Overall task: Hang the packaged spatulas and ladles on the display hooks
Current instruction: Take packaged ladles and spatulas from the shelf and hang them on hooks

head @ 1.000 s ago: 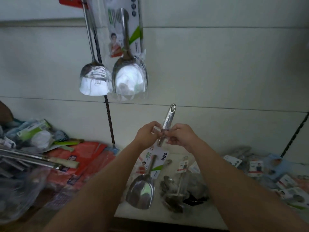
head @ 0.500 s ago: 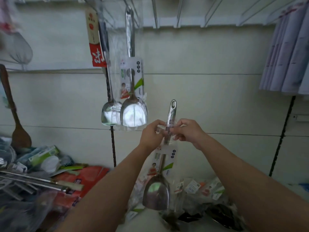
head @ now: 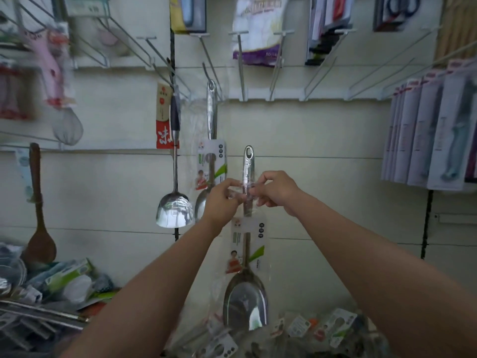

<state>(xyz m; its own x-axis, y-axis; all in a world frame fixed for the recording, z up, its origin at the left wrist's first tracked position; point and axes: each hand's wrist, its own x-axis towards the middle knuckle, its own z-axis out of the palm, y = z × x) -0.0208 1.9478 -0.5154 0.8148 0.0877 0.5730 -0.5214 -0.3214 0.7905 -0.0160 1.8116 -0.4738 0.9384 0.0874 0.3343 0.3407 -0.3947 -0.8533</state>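
Below the display hooks (head: 241, 65), packaged spatula (head: 246, 254) raised higher, both hands (head: 224, 196) pinching.

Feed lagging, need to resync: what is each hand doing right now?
Left hand: closed on the handle of the packaged steel spatula, held upright.
Right hand: closed, pinching the same handle and its clear wrapping.

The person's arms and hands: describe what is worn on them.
Nothing shows as worn. Both forearms are bare as far as the frame shows them, with no sleeve edge in view. The left hand and right hand have no gloves; no watch, bracelet or ring is visible.
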